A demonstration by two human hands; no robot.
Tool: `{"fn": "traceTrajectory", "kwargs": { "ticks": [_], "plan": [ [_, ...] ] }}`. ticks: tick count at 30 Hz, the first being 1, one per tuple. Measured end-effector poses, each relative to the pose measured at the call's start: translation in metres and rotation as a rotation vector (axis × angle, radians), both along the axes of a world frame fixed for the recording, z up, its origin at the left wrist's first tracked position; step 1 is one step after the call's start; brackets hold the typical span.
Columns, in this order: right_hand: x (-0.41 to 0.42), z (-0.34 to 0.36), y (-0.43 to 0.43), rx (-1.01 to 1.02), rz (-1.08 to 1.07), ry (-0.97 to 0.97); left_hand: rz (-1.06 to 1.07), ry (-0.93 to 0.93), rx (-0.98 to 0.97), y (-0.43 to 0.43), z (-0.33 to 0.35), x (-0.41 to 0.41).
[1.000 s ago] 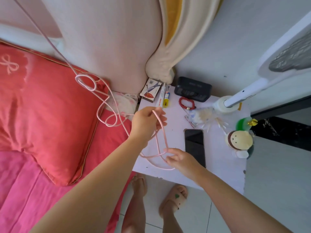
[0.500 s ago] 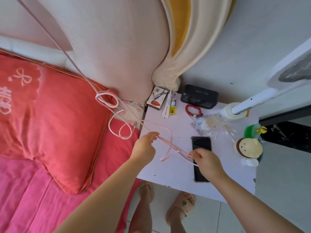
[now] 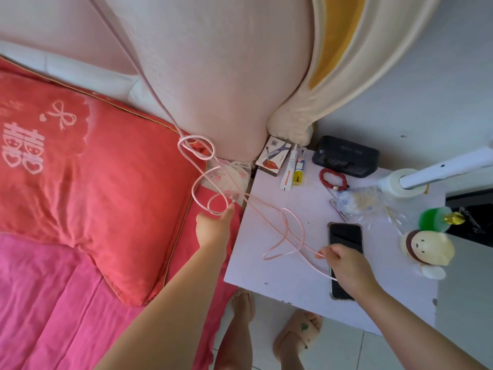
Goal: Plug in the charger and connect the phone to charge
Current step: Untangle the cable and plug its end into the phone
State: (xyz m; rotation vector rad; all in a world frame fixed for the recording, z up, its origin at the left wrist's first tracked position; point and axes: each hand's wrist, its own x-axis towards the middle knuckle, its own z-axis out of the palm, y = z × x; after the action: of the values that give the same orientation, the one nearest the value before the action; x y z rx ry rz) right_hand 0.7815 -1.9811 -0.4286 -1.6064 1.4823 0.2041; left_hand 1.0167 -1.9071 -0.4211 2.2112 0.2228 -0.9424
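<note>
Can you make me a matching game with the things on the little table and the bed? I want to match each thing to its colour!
Things:
1. cable
2. phone
3. bracelet
4. bottle

Colours:
A. green
B. red
C. pale pink
D. black

Pairs: 1-C, 2-D, 3-B, 4-A
</note>
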Motion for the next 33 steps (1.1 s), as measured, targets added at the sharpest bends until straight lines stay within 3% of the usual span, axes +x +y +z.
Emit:
{"fn": "traceTrajectory", "kwargs": {
  "ticks": [7,13,17,27,33],
  "plan": [
    [0.014,0.002,-0.003,-0.046,-0.027,0.01,0.292,0.227,-0.267,-0.008,0.01,0.009],
    [0.039,0.026,-0.001,-0.387,0.096,-0.123,0.457,0.549,-0.507,-0.018,0.043,-0.019],
    [0.074,0.054,-0.001,-0.001,-0.13,-0.373,0.428,0.65,-0.569,-0.022,0.057,-0.045],
    [0.064,0.086,-0.019,0.465,-0.624,-0.763,0.491,0.653,-0.638,-0.032,0.074,-0.05],
    [0.07,0.108,-0.017,0.358,-0.52,-0.81,0.284,0.565,-0.561,-0.032,0.083,-0.057]
  ]
}}
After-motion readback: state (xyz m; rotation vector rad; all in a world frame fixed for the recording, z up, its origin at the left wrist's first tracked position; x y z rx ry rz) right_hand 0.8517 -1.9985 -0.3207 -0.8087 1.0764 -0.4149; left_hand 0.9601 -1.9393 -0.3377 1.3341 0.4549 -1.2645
